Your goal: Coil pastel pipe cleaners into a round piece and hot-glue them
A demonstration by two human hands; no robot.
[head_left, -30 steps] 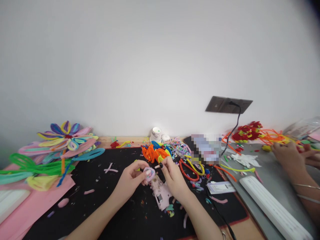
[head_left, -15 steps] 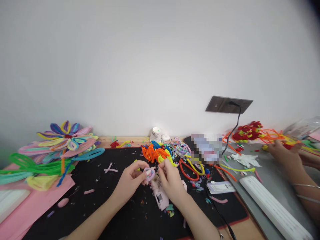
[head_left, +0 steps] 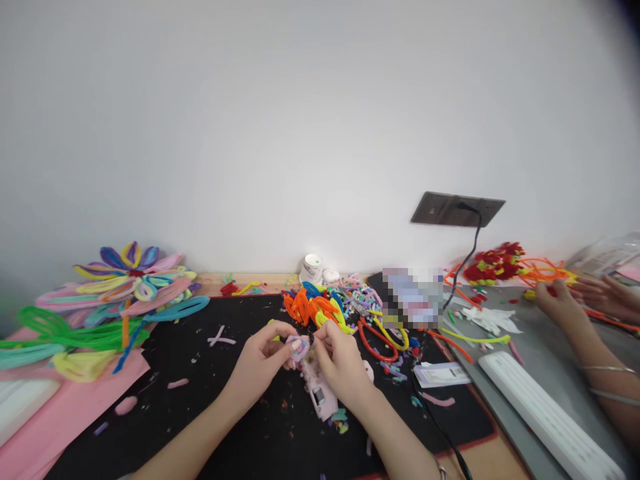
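Between the thumb and fingers of my left hand (head_left: 267, 353) is a small lilac fuzzy piece (head_left: 299, 347), apparently made of pipe cleaner. My right hand (head_left: 340, 360) is closed in a pinch just to the right of it. Whatever sits between those fingertips is too small to make out. Under both hands, on the black mat (head_left: 200, 420), lies a pale pink device (head_left: 320, 393) with a small dark window, partly covered by my right hand. Bundles of orange pipe cleaners (head_left: 307, 307) lie just beyond my fingers.
A large pipe-cleaner flower (head_left: 133, 273) and green loops (head_left: 80, 330) lie at left. A paper cup (head_left: 313, 269) stands by the wall. A phone (head_left: 410, 297), a black cable (head_left: 467, 267) and a white power strip (head_left: 545, 413) are at right, near a co-worker's hands (head_left: 565, 303).
My right fingertips have shifted very slightly beside the lilac piece; my left hand keeps its hold. At right, the co-worker's hands have moved a little and come apart.
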